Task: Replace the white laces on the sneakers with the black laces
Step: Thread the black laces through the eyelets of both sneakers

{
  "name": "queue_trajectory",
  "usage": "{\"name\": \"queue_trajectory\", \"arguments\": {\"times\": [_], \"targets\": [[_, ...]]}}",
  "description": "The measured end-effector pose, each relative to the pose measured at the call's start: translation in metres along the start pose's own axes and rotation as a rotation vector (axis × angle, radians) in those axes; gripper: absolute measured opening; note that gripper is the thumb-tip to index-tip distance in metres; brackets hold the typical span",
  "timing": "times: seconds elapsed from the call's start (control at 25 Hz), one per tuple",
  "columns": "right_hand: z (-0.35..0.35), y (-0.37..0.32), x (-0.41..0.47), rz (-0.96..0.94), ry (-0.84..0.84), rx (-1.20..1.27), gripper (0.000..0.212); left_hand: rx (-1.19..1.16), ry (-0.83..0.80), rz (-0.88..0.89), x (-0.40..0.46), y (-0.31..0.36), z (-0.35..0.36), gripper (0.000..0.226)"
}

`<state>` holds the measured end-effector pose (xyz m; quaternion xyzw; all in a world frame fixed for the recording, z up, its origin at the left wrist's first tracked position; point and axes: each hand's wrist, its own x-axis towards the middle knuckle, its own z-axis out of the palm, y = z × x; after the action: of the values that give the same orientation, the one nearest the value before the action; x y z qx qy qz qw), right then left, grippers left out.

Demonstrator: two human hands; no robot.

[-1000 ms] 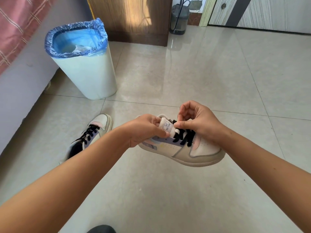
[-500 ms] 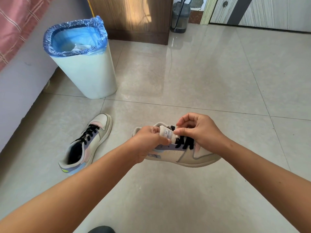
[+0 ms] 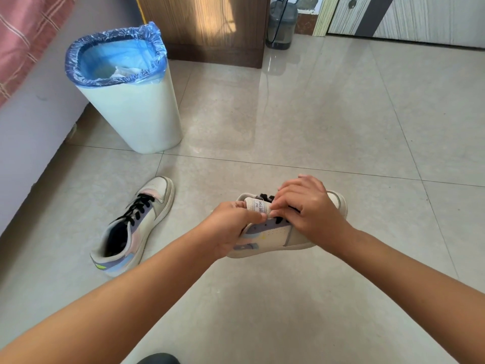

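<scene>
A little right of the frame's centre, both hands hold one sneaker above the tiled floor, its toe pointing to the right. The left hand is curled round the heel end, with its thumb and fingers pinching the white tongue (a printed label shows on it). The right hand lies over the top of the shoe with its fingers bent down onto the black lace; whether the fingertips actually pinch the lace cannot be told, since the hand hides most of it. Only short black stretches show beside the tongue and under the fingers.

At lower left of centre the second sneaker rests on the floor, toe pointing up the frame, already threaded with its own black lace. In the upper left stands a white bin lined with a blue bag, with some crumpled white stuff inside. A wooden cabinet sits at top centre
</scene>
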<state>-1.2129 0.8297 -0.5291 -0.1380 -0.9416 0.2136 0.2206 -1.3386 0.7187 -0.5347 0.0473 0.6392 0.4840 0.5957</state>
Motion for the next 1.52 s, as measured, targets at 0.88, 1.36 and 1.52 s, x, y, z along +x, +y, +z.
{"name": "queue_trajectory", "arguments": {"times": [0.88, 1.36, 1.52], "targets": [[0.057, -0.002, -0.054, 0.946, -0.223, 0.839, 0.015, -0.434, -0.008, 0.086, 0.008, -0.058, 0.010, 0.028], [0.013, 0.035, -0.075, 0.801, -0.937, 0.559, 0.013, -0.634, 0.111, 0.066, 0.008, -0.058, -0.006, 0.042], [0.035, 0.012, -0.048, 0.953, -0.424, 0.844, 0.023, -0.618, 0.047, 0.048, 0.004, -0.066, 0.001, 0.045]]}}
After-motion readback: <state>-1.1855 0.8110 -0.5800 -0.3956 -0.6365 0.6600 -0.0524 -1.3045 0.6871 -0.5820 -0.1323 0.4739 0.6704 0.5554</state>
